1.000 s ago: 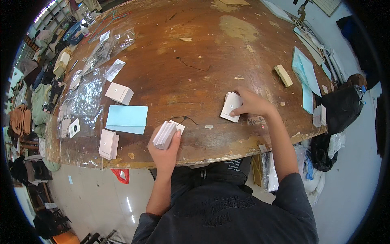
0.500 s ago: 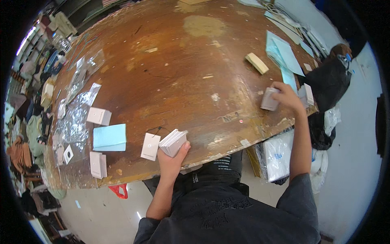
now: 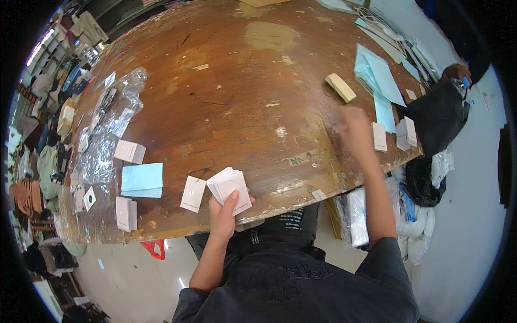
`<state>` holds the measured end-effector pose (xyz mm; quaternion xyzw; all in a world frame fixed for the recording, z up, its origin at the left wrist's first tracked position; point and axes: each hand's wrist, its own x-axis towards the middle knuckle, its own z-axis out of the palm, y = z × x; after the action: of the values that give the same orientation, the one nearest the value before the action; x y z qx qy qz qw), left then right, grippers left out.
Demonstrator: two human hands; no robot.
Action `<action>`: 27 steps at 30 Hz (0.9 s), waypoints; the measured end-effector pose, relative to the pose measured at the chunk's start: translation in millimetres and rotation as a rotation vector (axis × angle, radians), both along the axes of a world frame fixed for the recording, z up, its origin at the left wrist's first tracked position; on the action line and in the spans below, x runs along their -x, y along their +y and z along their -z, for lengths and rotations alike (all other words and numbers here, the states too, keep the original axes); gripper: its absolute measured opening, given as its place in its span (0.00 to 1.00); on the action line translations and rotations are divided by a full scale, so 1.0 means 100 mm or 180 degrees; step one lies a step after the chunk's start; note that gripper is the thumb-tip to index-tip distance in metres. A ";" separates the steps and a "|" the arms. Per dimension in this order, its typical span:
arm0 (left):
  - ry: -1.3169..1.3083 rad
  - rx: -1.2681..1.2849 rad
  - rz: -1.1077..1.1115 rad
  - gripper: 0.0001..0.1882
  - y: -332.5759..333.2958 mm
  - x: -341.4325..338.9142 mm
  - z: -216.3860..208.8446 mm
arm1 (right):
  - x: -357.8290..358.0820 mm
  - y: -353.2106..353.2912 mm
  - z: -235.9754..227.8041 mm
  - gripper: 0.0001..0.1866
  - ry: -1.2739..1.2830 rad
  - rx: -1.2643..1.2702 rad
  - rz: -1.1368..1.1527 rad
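Head cam: my left grip [image 3: 223, 212] is clamped on a fanned stack of pale cards [image 3: 230, 184] by the near edge of the counter [image 3: 253, 137]. Uneven fan, so some could slide out if I loosen up. My right grip [image 3: 353, 125] is blurred, can't tell if it's together.

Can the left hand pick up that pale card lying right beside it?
Probably not easily: the left hand is full, gripping a fanned stack of cards. The pale card lies close by, though, so reaching it looks fine.
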<state>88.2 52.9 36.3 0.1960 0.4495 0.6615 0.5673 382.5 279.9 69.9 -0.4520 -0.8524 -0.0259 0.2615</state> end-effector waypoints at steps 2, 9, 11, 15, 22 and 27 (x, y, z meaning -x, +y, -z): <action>0.0331 0.0068 -0.0163 0.20 -0.07 0.11 0.00 | 0.73 -0.07 0.10 0.10 0.0268 0.0345 -0.0901; 0.1149 0.0233 -0.1051 0.19 -0.56 0.56 0.02 | 2.38 0.37 0.18 0.09 -0.0378 0.0779 -0.1354; 0.1008 0.0215 -0.1299 0.20 -0.68 0.66 0.04 | 2.47 0.43 0.20 0.09 -0.0827 0.0849 -0.1325; 0.0380 0.0326 -0.1384 0.25 -0.79 0.78 0.11 | 2.55 0.39 0.25 0.07 -0.1262 0.0179 -0.1303; 0.0548 0.0156 -0.1485 0.23 -0.79 0.87 0.12 | 2.73 0.42 0.28 0.08 -0.1324 0.0105 -0.1385; 0.0837 0.0368 -0.1351 0.23 -0.78 0.84 0.07 | 2.66 0.28 0.21 0.06 -0.1017 0.0368 -0.0973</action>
<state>4.2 -25.0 29.5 0.1488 0.5876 0.7078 0.3626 116.5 307.9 49.1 -0.3219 -0.9417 -0.0084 0.0977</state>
